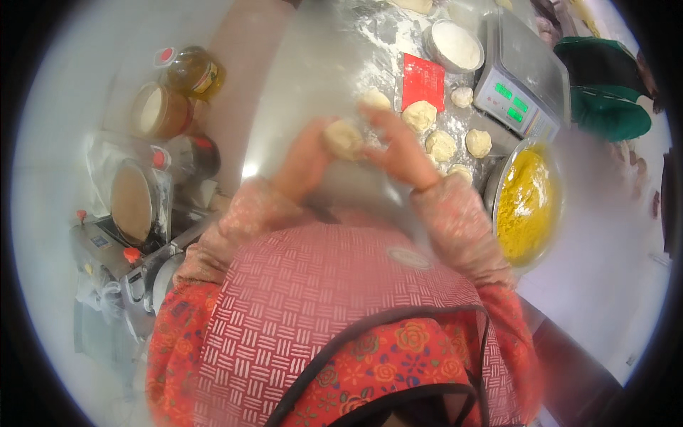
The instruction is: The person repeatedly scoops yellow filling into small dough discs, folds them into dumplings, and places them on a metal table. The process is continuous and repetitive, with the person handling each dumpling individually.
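My left hand [307, 155] holds a round, flattened piece of pale dough [343, 140] above the steel worktop [299, 80]. On its other side is my right hand [400, 149], fingers spread, the lower fingertips at or close to the dough's edge; blur hides whether they touch. Just beyond the right hand, several dough balls rest on the floured surface, among them a larger one [419, 116] and a smaller one [461, 97]. A red flat dough scraper [423, 80] lies beside them, its near edge partly behind the larger ball.
A bowl of white flour [456, 45] stands near a digital scale [515, 101] with lit green displays. At right sits a metal basin of yellow flour-like powder [525, 208]. An oil bottle [197, 74], a tub [152, 109] and a steel machine [101, 240] are at left.
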